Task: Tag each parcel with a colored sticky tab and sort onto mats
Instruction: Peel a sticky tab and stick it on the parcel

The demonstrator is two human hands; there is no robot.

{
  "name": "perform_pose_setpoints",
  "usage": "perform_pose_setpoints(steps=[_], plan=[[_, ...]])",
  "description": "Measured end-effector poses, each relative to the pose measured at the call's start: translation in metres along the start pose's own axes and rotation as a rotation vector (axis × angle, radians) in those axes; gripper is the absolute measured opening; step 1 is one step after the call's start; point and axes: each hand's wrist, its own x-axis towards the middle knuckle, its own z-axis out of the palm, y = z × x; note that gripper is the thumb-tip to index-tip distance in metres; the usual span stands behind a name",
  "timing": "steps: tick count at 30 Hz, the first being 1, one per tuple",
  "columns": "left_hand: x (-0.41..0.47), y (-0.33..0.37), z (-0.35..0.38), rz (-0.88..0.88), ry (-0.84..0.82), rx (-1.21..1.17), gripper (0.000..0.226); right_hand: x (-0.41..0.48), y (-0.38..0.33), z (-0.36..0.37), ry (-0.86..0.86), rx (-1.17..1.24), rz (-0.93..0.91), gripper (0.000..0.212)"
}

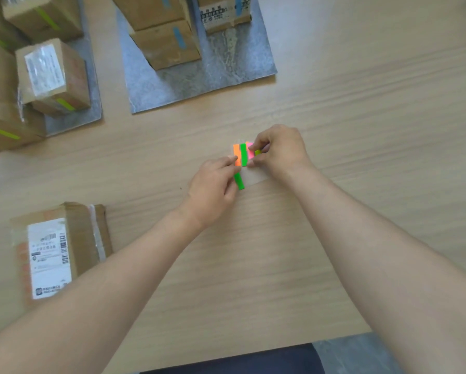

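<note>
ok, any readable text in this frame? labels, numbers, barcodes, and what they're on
Nothing reads clearly enough to quote.
On the near parcel, the shipping label: barcodes and print, too blurred.
On a box on the left mat, the film-covered label: blurred, washed out.
On the box at the far end of the middle mat, the printed label: dark characters, unreadable.
On the sticky tabs: no print seen.

shipping label [49, 259] on parcel [82, 234], print unreadable

Both bare forearms stretch forward and converge. The left hand [213, 184] pinches a bright green sticky tab [239, 182] between thumb and forefinger; the right hand [280, 152], fingers curled, pinches a neon multicoloured pad of tabs [241, 155].
</note>
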Motion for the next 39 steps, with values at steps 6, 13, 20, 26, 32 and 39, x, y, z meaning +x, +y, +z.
perform_pose_setpoints(steps=[6,13,20,26,32,39], plan=[[-0.002,-0.005,0.007,0.106,-0.169,0.196,0.056,0.003,0.000,-0.001,0.015,-0.046,-0.071,0.018],[-0.001,0.000,0.002,0.101,-0.156,0.319,0.062,-0.007,0.007,0.004,0.032,-0.214,-0.331,0.006],[0.005,0.002,0.003,0.081,-0.152,0.379,0.063,-0.001,0.008,0.001,0.014,-0.188,-0.269,0.009],[0.003,-0.003,0.007,0.075,-0.145,0.349,0.063,-0.012,-0.002,0.000,0.410,0.415,0.149,0.015],[0.014,0.010,-0.009,-0.312,0.217,-0.386,0.021,-0.046,-0.020,0.014,0.547,0.578,-0.075,0.007],[-0.006,0.007,-0.070,-0.758,0.293,-1.238,0.018,-0.067,-0.057,0.034,0.535,0.321,-0.504,0.005]])
